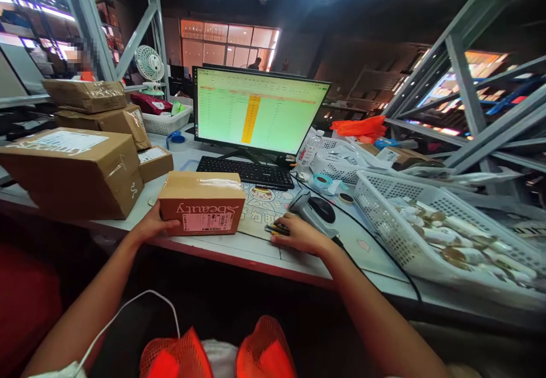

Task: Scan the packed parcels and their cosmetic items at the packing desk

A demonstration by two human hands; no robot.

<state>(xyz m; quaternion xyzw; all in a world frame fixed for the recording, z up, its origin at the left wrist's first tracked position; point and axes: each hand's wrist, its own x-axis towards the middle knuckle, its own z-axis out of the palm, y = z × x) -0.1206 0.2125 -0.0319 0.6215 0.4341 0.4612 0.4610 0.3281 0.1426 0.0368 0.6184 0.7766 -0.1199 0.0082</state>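
Observation:
A brown cardboard box (170, 215) stands near the front edge of the desk, its printed front and white shipping label facing me. My left hand (151, 223) grips its left end, the thumb lying across the front face. On the desk mat to the right, my right hand (296, 232) is closed round some slim dark and yellow pen-like things (277, 229). Their exact kind is hard to make out. Just behind this hand lie a grey barcode scanner (309, 213) and a black mouse (322, 210).
A monitor (260, 111) and a black keyboard (245, 171) stand behind the box. Cartons (111, 167) are stacked on the left. At right, a white basket (384, 224) holds many small items. A cable (384, 241) crosses the desk; metal beams (464, 82) rise beyond.

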